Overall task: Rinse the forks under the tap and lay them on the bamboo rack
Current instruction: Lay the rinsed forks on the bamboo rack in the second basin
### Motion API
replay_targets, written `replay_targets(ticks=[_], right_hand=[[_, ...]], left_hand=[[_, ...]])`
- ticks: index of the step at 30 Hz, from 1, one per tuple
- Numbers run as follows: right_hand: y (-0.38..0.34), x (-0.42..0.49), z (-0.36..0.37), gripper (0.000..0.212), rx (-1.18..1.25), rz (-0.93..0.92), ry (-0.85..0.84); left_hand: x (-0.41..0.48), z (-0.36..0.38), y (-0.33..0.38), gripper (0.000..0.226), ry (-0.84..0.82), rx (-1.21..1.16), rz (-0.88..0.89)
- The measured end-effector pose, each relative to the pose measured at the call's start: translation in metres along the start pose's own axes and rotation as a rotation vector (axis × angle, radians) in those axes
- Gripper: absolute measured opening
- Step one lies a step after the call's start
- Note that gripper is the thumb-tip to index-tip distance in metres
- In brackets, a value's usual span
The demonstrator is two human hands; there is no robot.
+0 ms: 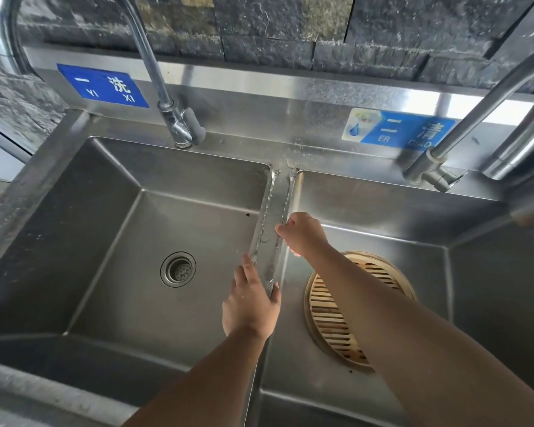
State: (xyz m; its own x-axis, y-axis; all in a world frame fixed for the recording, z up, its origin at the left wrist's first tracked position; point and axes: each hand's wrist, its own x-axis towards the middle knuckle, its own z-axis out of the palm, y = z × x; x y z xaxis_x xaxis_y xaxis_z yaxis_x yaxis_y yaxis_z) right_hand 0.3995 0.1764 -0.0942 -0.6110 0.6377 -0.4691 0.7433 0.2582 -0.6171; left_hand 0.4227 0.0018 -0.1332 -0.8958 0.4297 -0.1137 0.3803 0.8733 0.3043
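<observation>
1. A stainless double sink fills the view: the left basin (130,241) toward nine o'clock, the right basin (481,288) toward three o'clock, with a narrow divider ridge (276,211) running between them from twelve to six.
2. Forks (267,263) appear to lie lengthwise on that wet ridge; they blend with the steel, so their number and exact outlines cannot be told.
3. The left hand (250,303) sits at the six o'clock end of the ridge, palm down, fingers spread across it and touching the metal there. Its grip looks loose and fairly flat rather than closed around anything.
4. The right hand (302,234) is just beyond it toward twelve o'clock, its fingers curled in on the right edge of the ridge. Whether that grip has hold of a fork cannot be told.
5. A round bamboo rack (330,322) with slatted bars lies in the right basin, at about four o'clock from the hands, partly hidden under the right forearm. No fork shows on its visible part.
6. A tap (154,72) rises from the back ledge above the left basin at eleven o'clock; a second tap (463,131) stands at two o'clock over the right basin.
7. Two blue labels (104,86) are stuck on the splashback, one behind each basin.
8. A drain strainer (178,269) sits in the floor of the left basin.
</observation>
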Motion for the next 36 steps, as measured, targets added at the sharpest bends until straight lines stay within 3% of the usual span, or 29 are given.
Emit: replay_targets(ticks=[12,25,36], right_hand=[[-0.002,0.002,-0.001,0.018,-0.069,-0.013,0.012],[0.019,-0.002,-0.017,0.027,0.009,-0.087,0.002],[0.194,-0.023,-0.036,0.024,-0.337,0.07,0.021]], left_hand=[[-0.001,-0.001,0.0,0.087,0.005,-0.02,-0.011],[0.0,-0.001,0.0,0.086,0.018,0.0,0.002],[0.002,0.003,-0.001,0.082,0.029,0.021,-0.01]])
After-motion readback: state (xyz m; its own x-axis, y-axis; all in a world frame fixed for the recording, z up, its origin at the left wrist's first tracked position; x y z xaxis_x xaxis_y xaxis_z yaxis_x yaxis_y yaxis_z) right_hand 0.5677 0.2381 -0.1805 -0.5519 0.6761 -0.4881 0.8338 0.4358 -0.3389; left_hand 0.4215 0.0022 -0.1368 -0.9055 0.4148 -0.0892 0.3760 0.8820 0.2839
